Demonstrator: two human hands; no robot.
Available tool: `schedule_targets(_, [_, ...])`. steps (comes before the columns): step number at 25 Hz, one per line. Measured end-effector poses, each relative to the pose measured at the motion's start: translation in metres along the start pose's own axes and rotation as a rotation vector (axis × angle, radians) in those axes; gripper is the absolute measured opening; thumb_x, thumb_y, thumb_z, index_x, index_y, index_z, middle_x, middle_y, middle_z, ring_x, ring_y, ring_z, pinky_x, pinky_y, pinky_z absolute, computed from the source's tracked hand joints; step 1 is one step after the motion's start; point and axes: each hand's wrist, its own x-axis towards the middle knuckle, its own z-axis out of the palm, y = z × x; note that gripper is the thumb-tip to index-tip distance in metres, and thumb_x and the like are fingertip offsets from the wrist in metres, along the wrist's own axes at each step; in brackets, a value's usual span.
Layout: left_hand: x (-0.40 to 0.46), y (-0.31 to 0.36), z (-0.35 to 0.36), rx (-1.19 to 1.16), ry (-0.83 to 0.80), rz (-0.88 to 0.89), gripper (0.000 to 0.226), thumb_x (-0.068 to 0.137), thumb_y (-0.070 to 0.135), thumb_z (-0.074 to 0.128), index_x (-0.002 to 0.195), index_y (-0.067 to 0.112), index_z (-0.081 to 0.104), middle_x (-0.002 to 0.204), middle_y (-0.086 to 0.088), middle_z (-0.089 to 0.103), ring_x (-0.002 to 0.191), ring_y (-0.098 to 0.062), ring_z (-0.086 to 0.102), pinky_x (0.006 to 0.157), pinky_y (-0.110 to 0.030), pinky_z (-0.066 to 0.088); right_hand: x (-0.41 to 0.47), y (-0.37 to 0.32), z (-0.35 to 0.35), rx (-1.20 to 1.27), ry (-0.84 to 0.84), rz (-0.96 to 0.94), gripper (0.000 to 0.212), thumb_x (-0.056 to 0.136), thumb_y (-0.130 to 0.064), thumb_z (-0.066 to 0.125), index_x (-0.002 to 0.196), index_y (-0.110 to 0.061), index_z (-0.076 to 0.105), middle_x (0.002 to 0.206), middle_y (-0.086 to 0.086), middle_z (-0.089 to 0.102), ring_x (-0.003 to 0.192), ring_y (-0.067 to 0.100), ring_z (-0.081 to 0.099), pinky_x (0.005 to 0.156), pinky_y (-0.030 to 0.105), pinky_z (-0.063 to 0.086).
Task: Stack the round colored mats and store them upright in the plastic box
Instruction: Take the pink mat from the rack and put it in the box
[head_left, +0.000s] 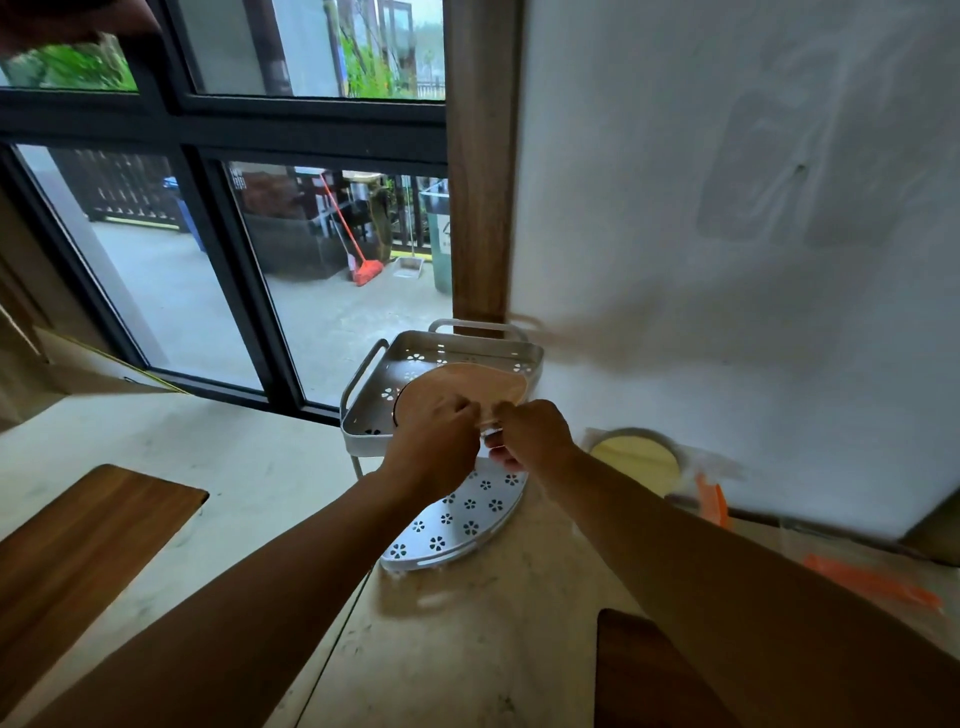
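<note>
A round pink mat (467, 383) lies tilted in the upper tier of a grey two-tier corner rack (374, 374). A dark edge of something round shows under its left side. My left hand (436, 447) and my right hand (530, 434) both pinch the mat's near edge, close together. To the right, a round yellow mat (641, 457) rests inside a clear plastic box (711, 462) with orange clips, against the white wall. The frame is blurred by motion.
The rack's lower tier (457, 519), with flower-shaped holes, sits on the pale marble counter (467, 623). A wooden board (78, 545) lies at the left and a dark wooden piece (649, 675) at the bottom right. A black-framed window (234, 260) fills the left side.
</note>
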Motion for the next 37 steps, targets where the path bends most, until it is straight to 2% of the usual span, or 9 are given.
schedule_targets(6, [0.006, -0.001, -0.003, -0.032, 0.079, 0.023, 0.023, 0.095, 0.011, 0.054, 0.114, 0.011, 0.065, 0.119, -0.008, 0.067, 0.109, -0.023, 0.060, 0.099, -0.038, 0.047, -0.003, -0.021, 0.001, -0.130, 0.059, -0.275, 0.024, 0.094, -0.017, 0.053, 0.075, -0.010, 0.066, 0.072, 0.014, 0.072, 0.067, 0.028, 0.071, 0.071, 0.044, 0.061])
schedule_targets(10, [0.006, 0.007, -0.027, -0.152, 0.205, -0.065, 0.025, 0.092, 0.009, 0.056, 0.117, 0.007, 0.060, 0.106, -0.016, 0.071, 0.086, -0.031, 0.068, 0.071, -0.038, 0.057, -0.015, -0.049, -0.003, -0.066, 0.035, -0.346, 0.021, 0.089, -0.019, 0.058, 0.071, -0.018, 0.068, 0.082, 0.017, 0.073, 0.081, 0.036, 0.070, 0.079, 0.054, 0.058])
schedule_targets(17, [0.010, 0.048, -0.072, -0.331, 0.357, -0.133, 0.018, 0.097, 0.008, 0.051, 0.104, 0.013, 0.066, 0.095, -0.008, 0.074, 0.077, -0.022, 0.070, 0.066, -0.030, 0.055, -0.056, -0.086, -0.029, -0.058, 0.185, -0.459, 0.021, 0.088, -0.029, 0.069, 0.086, -0.009, 0.074, 0.077, 0.006, 0.074, 0.065, 0.016, 0.071, 0.060, 0.023, 0.057])
schedule_targets(20, [0.011, 0.076, -0.095, -0.479, 0.352, -0.110, 0.017, 0.094, 0.026, 0.058, 0.105, 0.016, 0.066, 0.092, 0.002, 0.067, 0.075, -0.010, 0.061, 0.063, -0.016, 0.042, -0.079, -0.101, -0.054, -0.054, 0.240, -0.500, 0.017, 0.086, -0.024, 0.069, 0.082, -0.010, 0.076, 0.071, 0.004, 0.073, 0.061, 0.014, 0.070, 0.062, 0.027, 0.055])
schedule_targets(23, [0.008, 0.100, -0.114, -0.800, 0.212, -0.155, 0.036, 0.087, 0.049, 0.051, 0.104, 0.024, 0.070, 0.098, 0.000, 0.067, 0.085, -0.012, 0.062, 0.071, -0.022, 0.048, -0.102, -0.107, -0.090, -0.086, 0.239, -0.575, 0.016, 0.085, -0.019, 0.069, 0.075, -0.008, 0.075, 0.064, 0.006, 0.071, 0.057, 0.017, 0.068, 0.060, 0.029, 0.055])
schedule_targets(26, [0.013, 0.117, -0.125, -1.109, 0.157, -0.264, 0.031, 0.093, 0.029, 0.051, 0.078, 0.041, 0.074, 0.078, 0.008, 0.073, 0.074, -0.005, 0.068, 0.070, -0.025, 0.053, -0.122, -0.106, -0.124, -0.208, 0.235, -0.651, 0.022, 0.085, -0.016, 0.067, 0.068, -0.002, 0.072, 0.063, 0.017, 0.068, 0.057, 0.028, 0.065, 0.062, 0.037, 0.056])
schedule_targets(29, [0.019, 0.132, -0.123, -0.935, 0.163, -0.369, 0.021, 0.090, 0.013, 0.060, 0.100, 0.030, 0.069, 0.099, 0.008, 0.069, 0.081, 0.000, 0.063, 0.066, -0.014, 0.045, -0.141, -0.099, -0.157, -0.404, 0.239, -0.688, 0.033, 0.087, -0.020, 0.063, 0.058, -0.004, 0.062, 0.054, 0.013, 0.055, 0.049, 0.017, 0.048, 0.054, 0.030, 0.040])
schedule_targets(34, [0.013, 0.143, -0.106, -0.775, 0.137, -0.298, 0.055, 0.084, 0.026, 0.073, 0.134, 0.020, 0.050, 0.136, -0.008, 0.055, 0.123, -0.025, 0.051, 0.100, -0.045, 0.047, -0.164, -0.082, -0.211, -0.504, 0.143, -0.648, 0.020, 0.086, -0.021, 0.064, 0.073, -0.009, 0.072, 0.068, 0.011, 0.066, 0.057, 0.011, 0.054, 0.054, 0.022, 0.040])
schedule_targets(37, [0.009, 0.148, -0.095, -0.761, -0.015, -0.129, 0.030, 0.088, 0.023, 0.068, 0.117, 0.018, 0.063, 0.111, 0.000, 0.068, 0.110, -0.022, 0.062, 0.086, -0.037, 0.054, -0.171, -0.064, -0.237, -0.518, 0.045, -0.607, 0.015, 0.088, -0.029, 0.067, 0.084, -0.018, 0.075, 0.073, -0.005, 0.070, 0.063, 0.003, 0.061, 0.056, 0.015, 0.044])
